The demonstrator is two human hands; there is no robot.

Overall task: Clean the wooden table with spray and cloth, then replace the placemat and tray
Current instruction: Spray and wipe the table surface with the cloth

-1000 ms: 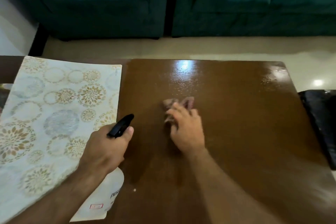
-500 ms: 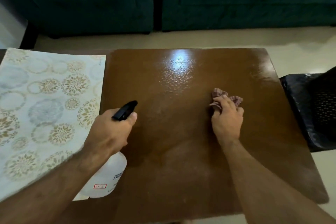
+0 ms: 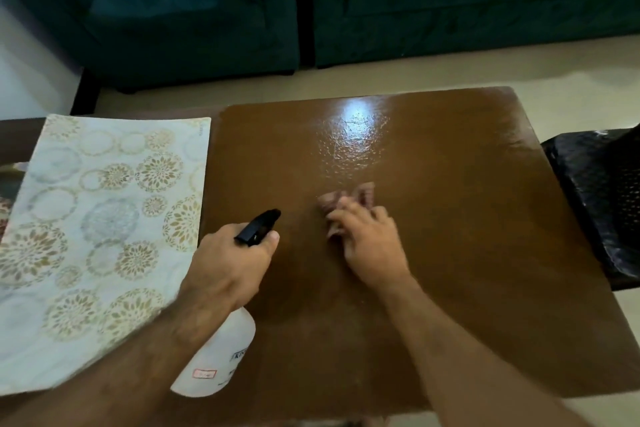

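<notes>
The brown wooden table (image 3: 467, 218) fills the middle of the view, glossy and wet near its far edge. My right hand (image 3: 372, 241) presses a small reddish checked cloth (image 3: 349, 198) flat on the tabletop near the centre. My left hand (image 3: 230, 269) grips the neck of a white spray bottle (image 3: 221, 354) with a black nozzle (image 3: 258, 227) that points toward the cloth. The floral placemat (image 3: 97, 236) lies off to the left, beside the table. No tray is clearly visible.
A dark teal sofa (image 3: 415, 0) stands beyond the table across a strip of pale floor (image 3: 571, 80). A black plastic chair (image 3: 602, 198) sits against the table's right edge. Part of another dark surface (image 3: 17, 139) shows under the placemat at far left.
My right hand slid the cloth from the table's middle out to the right and back to the middle. The left hand kept hold of the spray bottle in about the same place.
</notes>
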